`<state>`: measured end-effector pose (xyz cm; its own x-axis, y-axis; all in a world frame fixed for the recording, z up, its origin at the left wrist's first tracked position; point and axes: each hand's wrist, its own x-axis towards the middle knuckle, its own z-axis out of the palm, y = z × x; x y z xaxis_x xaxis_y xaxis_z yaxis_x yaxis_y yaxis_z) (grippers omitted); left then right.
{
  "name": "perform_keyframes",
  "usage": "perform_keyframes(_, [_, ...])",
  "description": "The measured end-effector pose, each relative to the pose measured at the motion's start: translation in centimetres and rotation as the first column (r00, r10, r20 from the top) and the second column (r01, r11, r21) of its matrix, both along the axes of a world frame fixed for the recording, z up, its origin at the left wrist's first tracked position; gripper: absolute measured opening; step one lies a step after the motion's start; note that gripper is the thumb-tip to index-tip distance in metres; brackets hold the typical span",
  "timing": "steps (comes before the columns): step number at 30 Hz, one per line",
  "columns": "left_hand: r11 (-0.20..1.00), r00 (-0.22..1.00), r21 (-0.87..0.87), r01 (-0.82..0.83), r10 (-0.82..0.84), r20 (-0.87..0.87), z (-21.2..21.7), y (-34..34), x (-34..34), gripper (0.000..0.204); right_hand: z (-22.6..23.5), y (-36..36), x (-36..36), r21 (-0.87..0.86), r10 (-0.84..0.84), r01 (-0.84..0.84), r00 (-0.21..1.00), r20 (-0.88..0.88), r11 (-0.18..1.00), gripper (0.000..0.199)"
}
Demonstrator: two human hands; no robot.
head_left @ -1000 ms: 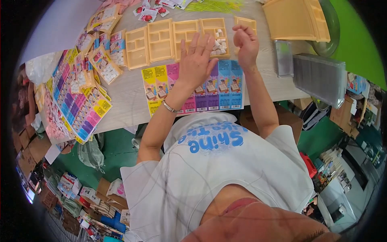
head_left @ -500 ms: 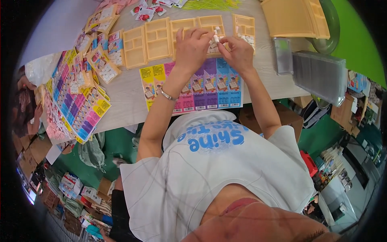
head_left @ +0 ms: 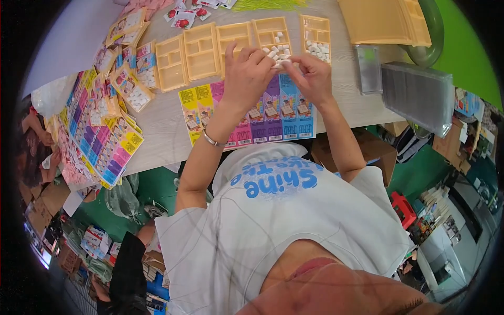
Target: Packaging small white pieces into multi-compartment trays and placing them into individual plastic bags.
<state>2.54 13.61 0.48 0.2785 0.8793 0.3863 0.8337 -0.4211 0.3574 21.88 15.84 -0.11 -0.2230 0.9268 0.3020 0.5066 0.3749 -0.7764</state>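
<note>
- Left arm: the elbow is bent, and the forearm runs up and inward across the table edge; a metal bracelet [head_left: 214,140] circles the wrist.
- Left hand [head_left: 244,79]: back upward, set over the near end of the third tray [head_left: 234,34] from the left and the near left corner of the fourth tray [head_left: 270,26].
- Left fingers: bent and slightly spread, with one finger raised away from the others; the foremost tips point at the white pieces [head_left: 277,52]. Whether they grip a piece cannot be told.
- Right arm: the elbow is bent, and the forearm slants up and toward the left hand.
- Right hand [head_left: 316,79]: at the near right corner of the fourth tray, just below the fifth tray [head_left: 316,26].
- Right fingers: thumb and forefinger are drawn narrow beside the white pieces; whether a piece is pinched between them cannot be told.
- White pieces: loose in the near part of the fourth tray; more lie in the fifth.
- Printed sheet [head_left: 244,123]: flat on the table [head_left: 163,126], below both hands, partly covered by the left forearm.
</note>
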Motion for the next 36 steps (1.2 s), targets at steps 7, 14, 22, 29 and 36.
perform_keyframes(7, [0.987, 0.986, -0.012, -0.16, 0.161, 0.04, -1.7, 1.6, -0.3, 0.02, -1.3, 2.0, 0.4, 0.105, -0.066, 0.049, 0.983, 0.173, 0.993, 0.019])
perform_keyframes(14, [0.989, 0.986, 0.029, -0.142, 0.139, 0.095, -3.4, 1.3, 0.6, 0.027, -1.1, 1.7, -0.1, 0.088, -0.077, 0.05, 0.94, 0.332, 0.995, 0.017])
perform_keyframes(22, [0.993, 0.991, -0.051, -0.11, 0.106, -0.081, -3.1, -0.2, 1.4, 0.044, -0.7, 4.3, 0.1, 0.022, -0.153, 0.152, 0.956, 0.249, 0.988, 0.014])
perform_keyframes(29, [0.989, 0.98, -0.122, -0.089, 0.065, -0.191, -3.8, -0.9, 1.8, 0.056, -1.2, 7.2, -2.2, 0.109, -0.118, 0.064, 0.78, 0.614, 0.992, 0.024])
perform_keyframes(36, [0.979, 0.988, -0.19, -0.069, 0.04, -0.151, -3.5, -1.3, 1.3, 0.065, -2.6, 7.5, -2.3, 0.11, -0.153, 0.11, 0.815, 0.558, 0.988, 0.026])
